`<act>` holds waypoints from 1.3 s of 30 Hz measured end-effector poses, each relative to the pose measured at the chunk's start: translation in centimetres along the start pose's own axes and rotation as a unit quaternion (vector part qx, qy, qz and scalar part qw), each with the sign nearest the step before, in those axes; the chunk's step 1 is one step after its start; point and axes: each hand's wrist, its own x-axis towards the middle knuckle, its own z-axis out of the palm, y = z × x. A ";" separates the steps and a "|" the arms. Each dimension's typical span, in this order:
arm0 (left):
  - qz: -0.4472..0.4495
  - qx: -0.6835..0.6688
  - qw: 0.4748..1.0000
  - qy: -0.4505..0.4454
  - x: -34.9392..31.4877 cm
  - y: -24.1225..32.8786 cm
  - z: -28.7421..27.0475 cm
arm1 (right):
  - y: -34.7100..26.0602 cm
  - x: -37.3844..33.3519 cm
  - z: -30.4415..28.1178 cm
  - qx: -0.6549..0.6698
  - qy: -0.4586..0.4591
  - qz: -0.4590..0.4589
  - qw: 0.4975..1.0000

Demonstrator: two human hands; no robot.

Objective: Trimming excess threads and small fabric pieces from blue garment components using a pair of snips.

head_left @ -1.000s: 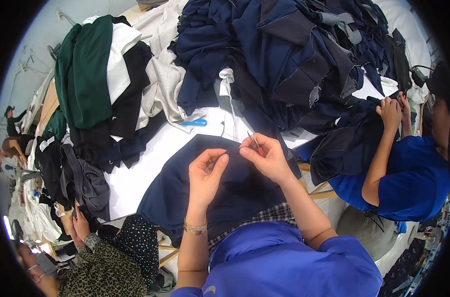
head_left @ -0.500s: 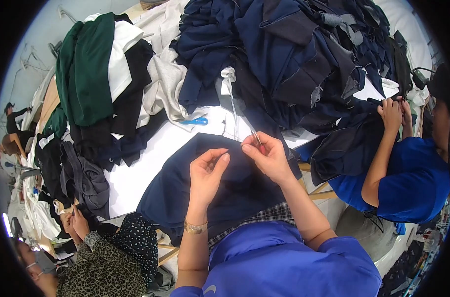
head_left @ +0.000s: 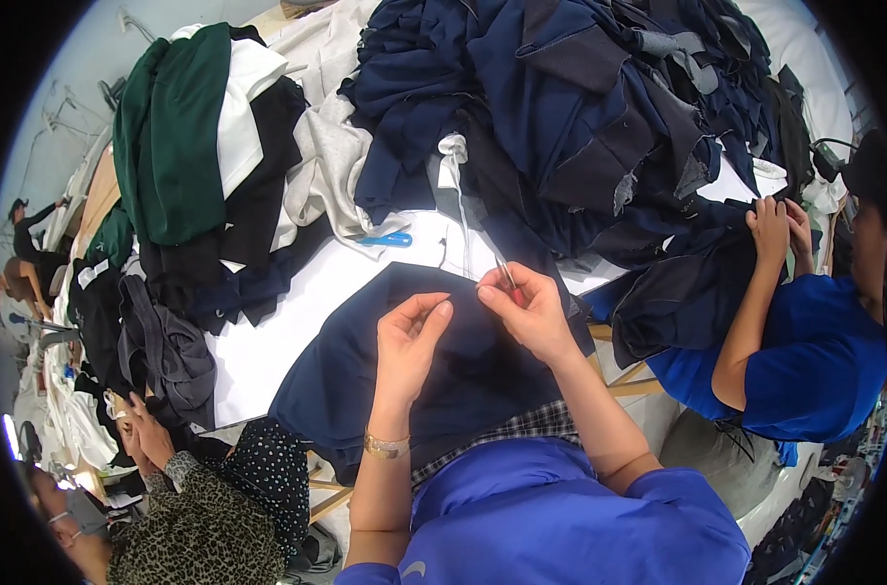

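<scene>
Filling the far side of the worktop [head_left: 258, 356], a large heap of navy cloth [head_left: 551, 107] is piled, with raw edges turned out along its right part. To its left, a green garment [head_left: 171, 146] is laid over white and black ones. Between the heap and the person, a dark navy cloth [head_left: 473, 375] is draped over the near edge of the worktop, directly below both hands and spread wider than the gap between them.

The hands are held apart at nearly equal height, fingertips turned toward each other. By the left hand [head_left: 407, 341], thumb and fingers are brought close; whether a thread is pinched there cannot be told. By the right hand [head_left: 529, 317], a slim red-handled tool [head_left: 514, 292] is gripped, its long axis pointed away from the body and slightly leftward, its metal tip raised beyond the fingers. Farther off, nearer to the left hand, a small blue tool [head_left: 389, 239] is left lying crosswise on the white surface.
</scene>
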 end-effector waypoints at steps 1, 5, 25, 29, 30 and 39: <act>0.001 0.002 1.000 0.002 0.0 0.0 0.0 | 0.0 0.0 0.0 -0.001 0.000 -0.003 1.000; 0.001 0.001 1.000 0.003 -0.1 0.0 0.1 | 0.1 -0.1 -0.1 -0.007 -0.001 -0.001 1.000; 0.075 -0.050 0.984 0.153 1.3 -1.7 -5.2 | 2.0 0.0 -0.8 -0.112 0.112 -0.086 0.984; 0.106 -0.196 0.917 0.331 1.1 -2.5 -12.5 | 4.5 0.3 -5.0 -0.114 0.129 -0.119 0.978; 0.124 -0.229 0.890 0.375 0.3 -2.5 -14.6 | 3.0 -0.2 -4.0 -0.083 0.115 -0.065 0.988; 0.193 -0.253 0.764 0.561 -6.0 -3.5 -25.2 | 3.8 0.9 -2.0 -0.092 0.066 -0.041 0.993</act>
